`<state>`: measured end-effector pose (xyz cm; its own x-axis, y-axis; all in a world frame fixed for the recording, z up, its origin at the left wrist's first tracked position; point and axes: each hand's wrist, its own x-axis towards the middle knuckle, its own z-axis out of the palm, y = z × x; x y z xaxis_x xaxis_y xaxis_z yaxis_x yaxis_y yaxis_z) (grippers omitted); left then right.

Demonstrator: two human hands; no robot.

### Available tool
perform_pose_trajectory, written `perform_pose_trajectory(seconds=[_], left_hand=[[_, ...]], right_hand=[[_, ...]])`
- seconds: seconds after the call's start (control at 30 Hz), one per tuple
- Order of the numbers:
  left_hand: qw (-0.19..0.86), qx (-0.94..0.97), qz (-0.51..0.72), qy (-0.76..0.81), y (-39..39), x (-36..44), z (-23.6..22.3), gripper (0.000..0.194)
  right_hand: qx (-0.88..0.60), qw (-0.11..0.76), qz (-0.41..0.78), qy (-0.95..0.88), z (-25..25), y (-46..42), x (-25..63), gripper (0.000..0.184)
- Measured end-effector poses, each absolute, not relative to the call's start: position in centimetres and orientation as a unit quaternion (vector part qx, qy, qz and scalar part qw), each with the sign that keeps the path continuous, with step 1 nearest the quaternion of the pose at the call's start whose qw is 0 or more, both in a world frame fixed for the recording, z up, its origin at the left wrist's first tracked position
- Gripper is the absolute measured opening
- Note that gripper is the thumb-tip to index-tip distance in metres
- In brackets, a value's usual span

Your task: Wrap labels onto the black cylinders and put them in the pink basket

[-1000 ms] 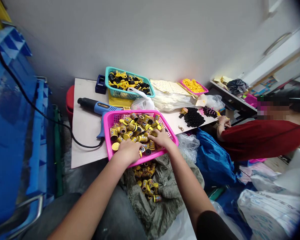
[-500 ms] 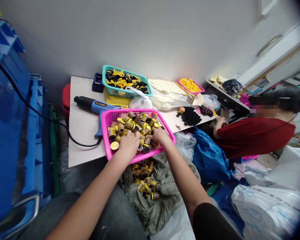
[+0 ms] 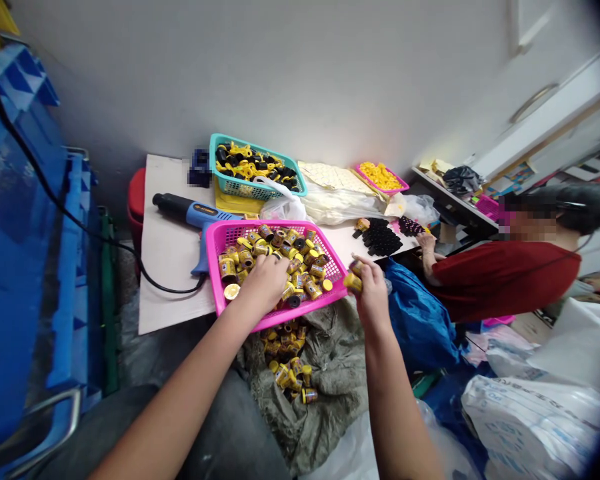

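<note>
Small labelled jars, many with yellow lids, fill a pink basket [image 3: 337, 293] at the table's front edge. My left hand [image 3: 269, 280] reaches in over the basket's near rim, its fingers curled down among the jars [image 3: 313, 288]. Whatever lies under its fingertips is hidden. Just off the basket's right side, my right hand [image 3: 374, 293] is closed around small yellow jars [image 3: 354, 281], slightly blurred. Below the basket, more such jars [image 3: 293, 377] lie in an opened grey-green sack [image 3: 325, 393].
A blue heat gun [image 3: 200, 213] with a black cord lies left of the basket. Behind stands a teal basket [image 3: 260, 192] of black and yellow parts. Black pieces [image 3: 380, 237] sit farther right, near a co-worker's hand [image 3: 427, 245]. Blue crates [image 3: 15, 267] rise at left.
My right hand has left the jar pile and moved right, past the basket's rim, with yellow jars in it. My left hand stays in the basket, shifted slightly up and right.
</note>
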<state>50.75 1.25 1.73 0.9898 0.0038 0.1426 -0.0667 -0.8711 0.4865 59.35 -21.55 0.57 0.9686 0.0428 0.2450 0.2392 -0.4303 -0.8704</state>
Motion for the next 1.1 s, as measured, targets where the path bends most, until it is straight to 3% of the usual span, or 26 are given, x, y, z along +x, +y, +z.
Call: perform_pose_trajectory(seconds=[0.13,0.23,0.33,0.43,0.57,0.7,0.83,0.97,1.1], left_hand=[[0.338,0.927,0.055,-0.154,-2.3,49.3,3.4,0.029],[0.334,0.904,0.041,-0.262,-4.3,48.9,3.1,0.031],[0.269,0.951,0.052,-0.141,-3.7,49.7,1.9,0.027],[0.244,0.970,0.026,-0.006,-1.8,50.7,0.7,0.028],[0.250,0.967,-0.002,0.045,-0.8,51.3,0.0,0.031],[0.267,0.958,0.008,0.108,-1.1,51.5,0.2,0.032],[0.297,0.951,0.029,0.079,-0.9,51.5,1.2,0.032],[0.326,0.944,0.045,-0.006,-1.7,50.2,2.9,0.046],[0.297,0.940,0.022,-0.169,-4.2,48.8,3.4,0.039]], right_hand=[[-0.860,0.494,-0.115,-0.048,-0.8,-23.9,54.1,0.050],[-0.886,0.446,-0.098,-0.075,-1.4,-23.5,53.3,0.052],[-0.909,0.389,-0.094,-0.121,-1.1,-21.2,55.6,0.051],[-0.927,0.321,-0.003,-0.195,-0.6,-18.2,59.4,0.041],[-0.920,0.230,0.153,-0.277,-0.8,-16.1,63.1,0.036],[-0.914,0.189,0.211,-0.289,-1.7,-15.7,63.2,0.038],[-0.932,0.209,0.171,-0.243,-2.3,-14.7,62.0,0.030],[-0.926,0.311,0.072,-0.204,-0.5,-15.8,61.2,0.017],[-0.897,0.419,-0.024,-0.136,1.2,-20.9,57.8,0.035]])
